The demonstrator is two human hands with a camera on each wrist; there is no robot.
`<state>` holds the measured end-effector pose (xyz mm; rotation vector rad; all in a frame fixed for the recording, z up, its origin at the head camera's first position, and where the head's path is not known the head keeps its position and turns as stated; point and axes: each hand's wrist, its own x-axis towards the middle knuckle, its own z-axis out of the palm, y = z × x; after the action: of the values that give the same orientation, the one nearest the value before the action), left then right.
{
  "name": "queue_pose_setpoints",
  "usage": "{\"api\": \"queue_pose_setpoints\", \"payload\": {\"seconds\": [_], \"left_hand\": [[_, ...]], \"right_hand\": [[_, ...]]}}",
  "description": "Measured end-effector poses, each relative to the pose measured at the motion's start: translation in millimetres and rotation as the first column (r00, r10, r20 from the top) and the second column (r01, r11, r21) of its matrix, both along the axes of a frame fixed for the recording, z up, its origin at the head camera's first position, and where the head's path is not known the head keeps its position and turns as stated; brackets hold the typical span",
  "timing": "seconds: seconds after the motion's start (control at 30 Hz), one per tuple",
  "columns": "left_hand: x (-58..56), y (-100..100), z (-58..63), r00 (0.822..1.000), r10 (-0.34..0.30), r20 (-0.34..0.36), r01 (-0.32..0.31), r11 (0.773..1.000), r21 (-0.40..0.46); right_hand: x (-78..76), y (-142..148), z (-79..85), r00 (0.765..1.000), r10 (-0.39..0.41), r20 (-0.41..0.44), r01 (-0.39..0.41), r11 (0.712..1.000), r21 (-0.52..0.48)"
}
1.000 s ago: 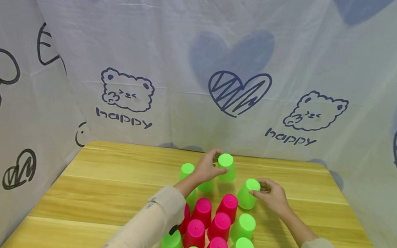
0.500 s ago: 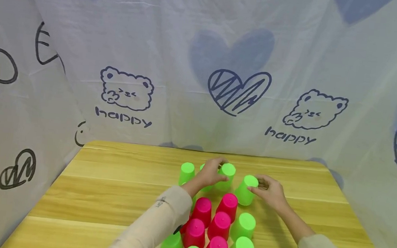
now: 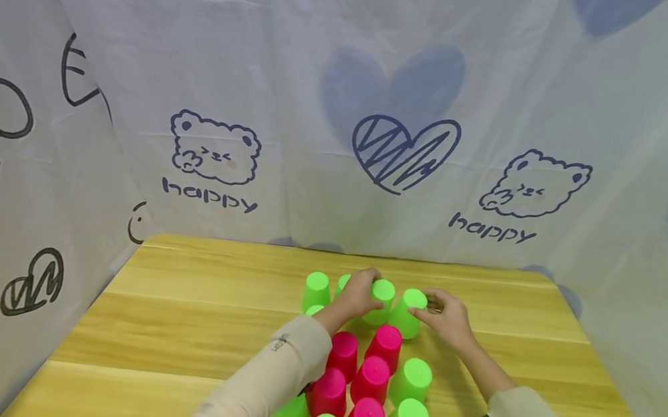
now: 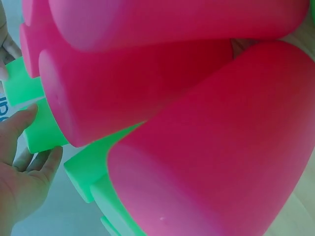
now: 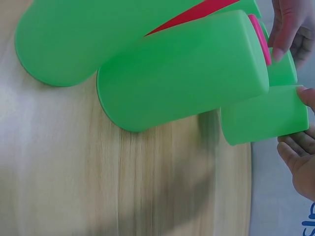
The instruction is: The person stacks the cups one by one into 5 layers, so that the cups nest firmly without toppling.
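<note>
Upside-down plastic cups, green and pink, stand in a block on the wooden table. My left hand [image 3: 358, 294] grips a green cup [image 3: 382, 299] in the back row, thumb at its near side and fingers behind. Right beside it, my right hand [image 3: 443, 316] holds another green cup [image 3: 407, 316] between thumb and fingers, slightly tilted. In the left wrist view the left hand [image 4: 24, 172] pinches its green cup [image 4: 45, 129] beyond large pink cups [image 4: 138, 93]. The right wrist view shows the right hand [image 5: 302, 157] around its green cup [image 5: 266, 115].
Pink cups [image 3: 370, 380] fill the middle of the block, with green cups [image 3: 411, 380] along its right side and at the front. Two green cups [image 3: 317, 289] stand at the back left, partly behind the left hand. A printed curtain [image 3: 296, 164] hangs behind the table [image 3: 191, 315].
My left hand has brought its green cup down and toward me into the back row. My right hand has moved its cup left and back, close beside that one.
</note>
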<state>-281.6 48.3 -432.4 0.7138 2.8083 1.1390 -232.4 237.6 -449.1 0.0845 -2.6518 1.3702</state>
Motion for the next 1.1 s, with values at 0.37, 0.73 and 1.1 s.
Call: {"api": "queue_pose_setpoints", "payload": {"seconds": [0.37,0.73,1.1], "left_hand": [[-3.6,5.4,-1.2,0.998,-0.059,-0.023,0.053,0.978,-0.203],[-2.5,18.3,-2.8,0.999,-0.03,0.011,0.032,0.937,-0.347],[-1.8,21.9,-0.1,1.0,0.007,-0.014,-0.012,0.923,-0.384]], "right_hand": [[-6.6,-5.3,-2.2,1.0,-0.029,0.004,0.029,1.0,0.005],[-8.6,-1.2,-9.2,0.998,-0.057,0.033,0.057,0.998,-0.005],[-17.2,-5.8,-21.2,0.998,-0.056,0.01,0.056,0.998,-0.01]]}}
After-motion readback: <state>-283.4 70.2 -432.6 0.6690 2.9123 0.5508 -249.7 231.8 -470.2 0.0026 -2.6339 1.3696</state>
